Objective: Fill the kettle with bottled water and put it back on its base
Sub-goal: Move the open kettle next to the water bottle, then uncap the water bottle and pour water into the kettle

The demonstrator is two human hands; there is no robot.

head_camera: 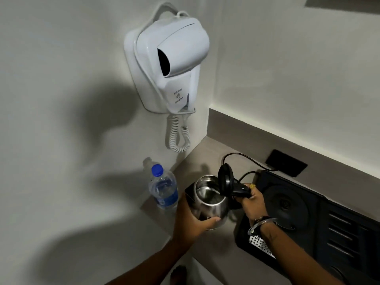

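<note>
A small steel kettle stands on the grey counter with its black lid flipped up, the inside showing. My left hand cups the kettle's lower front side. My right hand grips its black handle. To the left, close to the wall, a clear water bottle with a blue cap and blue label stands upright and capped. The round black kettle base lies in a black tray to the right, apart from the kettle.
A white hair dryer hangs on the wall above with a coiled cord. A black power cord runs to a dark socket plate. The black tray has slotted compartments. The counter's front edge is near my arms.
</note>
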